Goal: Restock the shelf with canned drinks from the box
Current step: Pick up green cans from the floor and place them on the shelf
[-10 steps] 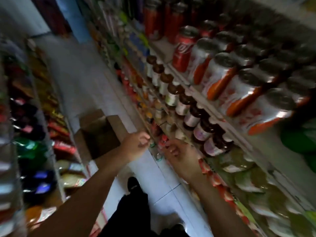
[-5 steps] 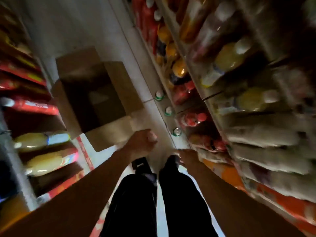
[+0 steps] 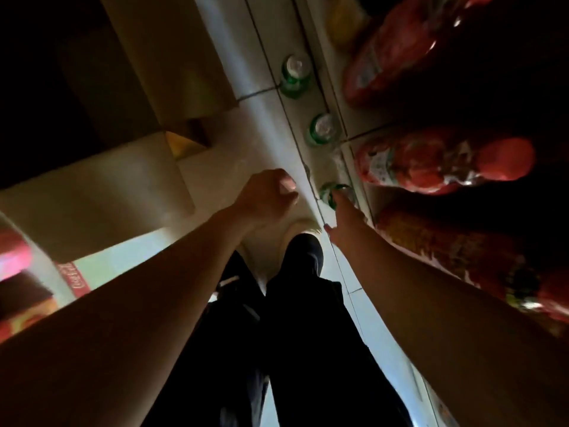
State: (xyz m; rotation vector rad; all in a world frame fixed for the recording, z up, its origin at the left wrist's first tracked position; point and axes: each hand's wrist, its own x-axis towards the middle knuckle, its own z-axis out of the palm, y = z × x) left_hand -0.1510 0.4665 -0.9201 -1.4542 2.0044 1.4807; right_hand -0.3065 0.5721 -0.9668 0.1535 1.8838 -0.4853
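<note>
Three green cans stand in a row on the floor along the foot of the shelf: a far can (image 3: 294,77), a middle can (image 3: 321,131) and a near can (image 3: 331,192). My right hand (image 3: 346,218) stretches down to the near can. Its fingertips are on the can's top and the thumb is held apart from it. My left hand (image 3: 266,197) hovers to the left of that can as a loose fist with nothing seen in it. The open cardboard box (image 3: 147,72) sits on the floor at the upper left, its inside dark.
Large red bottles (image 3: 431,163) lie in the low shelf compartments on the right, close to my right forearm. A box flap (image 3: 92,198) spreads under my left arm. My black shoe (image 3: 304,254) and dark trousers fill the lower middle. Packaged goods line the left edge.
The view has tipped further down towards the floor. My right hand has gone forward and down onto the near green can. My left hand stays a fist.
</note>
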